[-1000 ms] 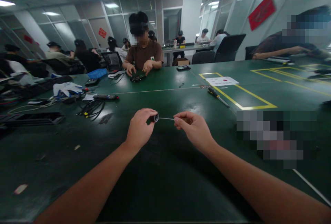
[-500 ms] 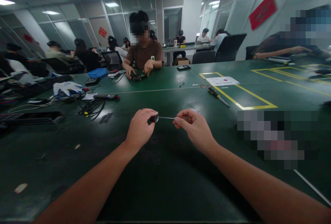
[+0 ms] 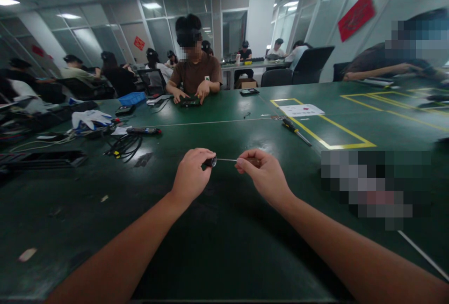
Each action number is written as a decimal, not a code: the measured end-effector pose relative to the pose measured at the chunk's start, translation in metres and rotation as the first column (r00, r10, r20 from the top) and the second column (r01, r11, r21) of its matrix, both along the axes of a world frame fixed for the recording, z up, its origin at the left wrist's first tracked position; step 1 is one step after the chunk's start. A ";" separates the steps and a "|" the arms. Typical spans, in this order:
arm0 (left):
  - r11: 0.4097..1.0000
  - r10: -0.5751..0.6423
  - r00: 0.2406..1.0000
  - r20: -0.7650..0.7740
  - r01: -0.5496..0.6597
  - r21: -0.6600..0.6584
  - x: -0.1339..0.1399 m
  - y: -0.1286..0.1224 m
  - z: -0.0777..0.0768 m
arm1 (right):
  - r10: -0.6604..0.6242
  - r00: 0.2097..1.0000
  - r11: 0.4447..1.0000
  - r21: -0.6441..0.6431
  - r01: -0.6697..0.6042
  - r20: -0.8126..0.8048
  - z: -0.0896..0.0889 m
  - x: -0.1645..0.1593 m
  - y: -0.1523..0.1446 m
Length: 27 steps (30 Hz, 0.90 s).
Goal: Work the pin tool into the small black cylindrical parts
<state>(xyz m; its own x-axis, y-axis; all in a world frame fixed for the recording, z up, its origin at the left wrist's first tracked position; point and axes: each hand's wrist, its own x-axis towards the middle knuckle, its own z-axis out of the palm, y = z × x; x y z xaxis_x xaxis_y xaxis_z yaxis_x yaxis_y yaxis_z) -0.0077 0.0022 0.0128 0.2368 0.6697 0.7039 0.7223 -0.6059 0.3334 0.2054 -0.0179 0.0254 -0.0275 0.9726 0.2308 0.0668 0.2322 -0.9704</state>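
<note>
My left hand [image 3: 190,175] is closed round a short dark cylinder [image 3: 211,161], whose round, light-rimmed end faces right. Opposite it, my right hand [image 3: 267,173] grips the brownish handle of a thin screwdriver [image 3: 227,160]. The bare metal shaft runs level from my right fingertips to the cylinder's end. Whether its tip sits inside the cylinder or just in front of it, I cannot tell. Both hands are raised over the green table [image 3: 217,252], and most of the cylinder is hidden by my left fingers.
Beyond my right hand lies a black-and-yellow screwdriver [image 3: 296,131], near a white sheet [image 3: 301,110] and yellow tape. Black cables [image 3: 128,147], white gloves [image 3: 91,120] and a blue tray [image 3: 132,98] are on the left. A co-worker [image 3: 196,72] handles a dark device across the table.
My left hand and the cylinder have shifted very slightly right, toward my right hand. My right hand stays almost still. The co-worker's dark device across the table has turned a little.
</note>
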 end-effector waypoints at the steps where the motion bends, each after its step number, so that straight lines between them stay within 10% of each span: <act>1: 1.000 0.000 1.000 0.000 0.000 -0.002 0.000 0.000 0.000 | -0.003 1.000 1.000 0.002 0.003 0.007 0.000 0.000 0.000; 17: 1.000 -0.015 1.000 0.019 0.015 -0.002 0.000 -0.001 0.000 | 0.061 0.994 0.998 0.019 -0.060 -0.089 0.000 -0.001 -0.001; 27: 0.999 -0.035 0.999 0.017 0.035 -0.012 0.003 -0.004 0.000 | -0.091 0.965 0.965 0.262 0.024 0.245 0.003 0.003 -0.009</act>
<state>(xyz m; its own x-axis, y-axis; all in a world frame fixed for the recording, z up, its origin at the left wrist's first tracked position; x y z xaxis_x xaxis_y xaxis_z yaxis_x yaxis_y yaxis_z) -0.0049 -0.0016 0.0132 0.2484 0.6696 0.6999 0.6952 -0.6264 0.3526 0.2080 -0.0267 0.0288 -0.0631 0.8840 0.4632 0.3224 0.4573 -0.8288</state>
